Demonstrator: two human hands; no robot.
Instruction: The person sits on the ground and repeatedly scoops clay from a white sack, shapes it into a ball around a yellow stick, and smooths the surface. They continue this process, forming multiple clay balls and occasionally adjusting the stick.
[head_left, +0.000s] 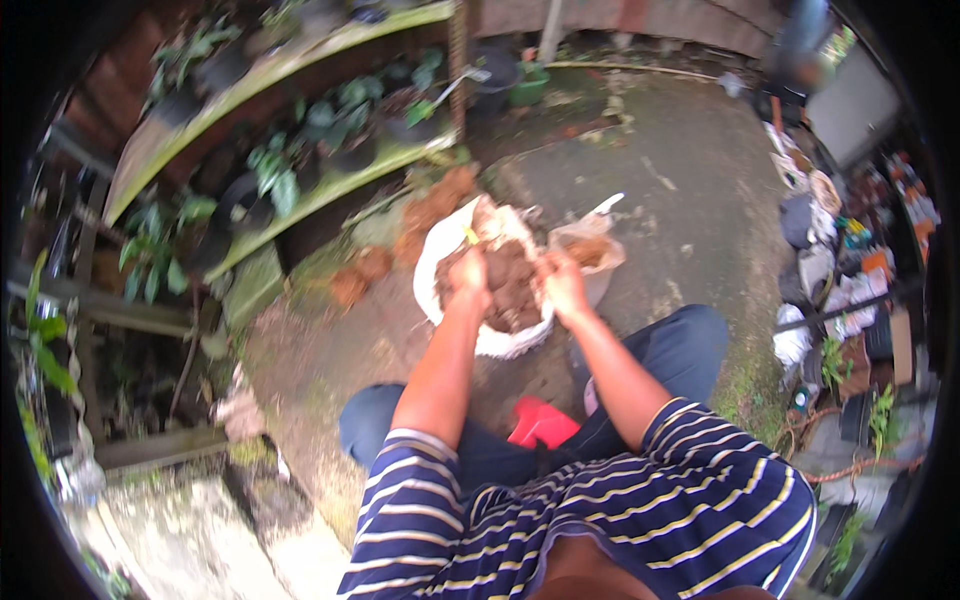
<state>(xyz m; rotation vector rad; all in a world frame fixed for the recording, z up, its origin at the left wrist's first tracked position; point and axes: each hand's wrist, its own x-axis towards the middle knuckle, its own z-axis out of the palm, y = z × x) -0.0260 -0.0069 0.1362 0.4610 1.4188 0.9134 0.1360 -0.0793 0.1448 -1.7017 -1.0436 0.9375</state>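
Observation:
In front of me on the ground stands a white woven sack (429, 281) with its mouth rolled down, full of dark brown soil (514, 281). My left hand (469, 274) is down in the soil on the sack's left side; its fingertips are hidden. On the right, my right hand (562, 283) grips the sack's rim, with the fingers curled over it. Just beyond that hand is a smaller pale bag (611, 253) with reddish-brown fibre (587, 250) inside. A white stick-like piece (609, 202) rises by its far edge.
Coconut husks (436, 214) lie beyond the sack to the left. Mossy shelves (330, 214) carry potted plants. A red plastic object (541, 424) sits between my legs. Bags and clutter (814, 262) line the right side. A green pot (529, 84) stands far back.

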